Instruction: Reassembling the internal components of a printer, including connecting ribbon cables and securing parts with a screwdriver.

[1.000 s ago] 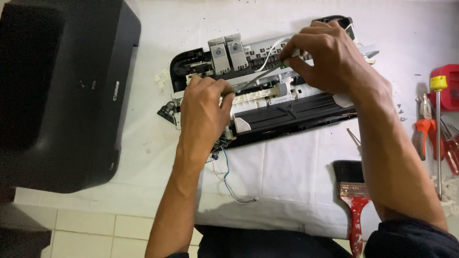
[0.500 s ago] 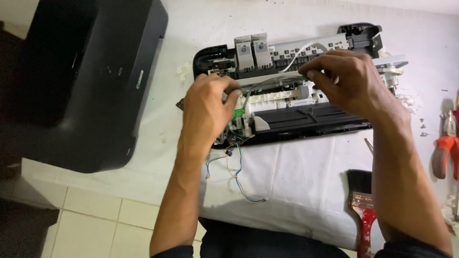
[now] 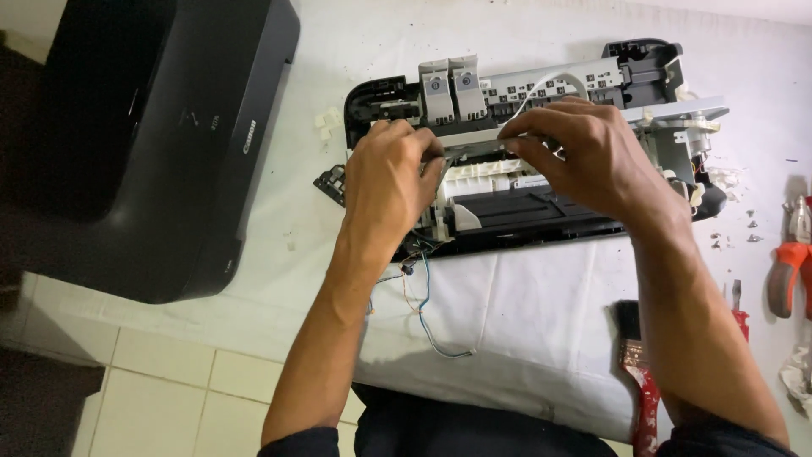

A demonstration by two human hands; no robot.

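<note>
The left hand [image 3: 389, 182] and the right hand [image 3: 584, 156] are both gripping the grey metal rail [image 3: 474, 140] of the opened printer mechanism [image 3: 541, 211], fingers closed on it. The mechanism is lying on a white cloth [image 3: 524, 313] near the far edge of the worktop [image 3: 381, 42]. A black printer cover [image 3: 144, 144] is sitting at the left edge, and orange pliers [image 3: 788, 267] at the right edge.

1. A single view, from a camera worn on the person's head
2. It looks steeply down and forward over both forearms onto the table [image 3: 541, 338], covered with a white cloth
3. It sits close: the left hand [image 3: 391, 182] and right hand [image 3: 584, 156] fill the middle of the frame
4. The near table edge and tiled floor [image 3: 152, 381] show at the bottom left, the person's lap at bottom centre
</note>
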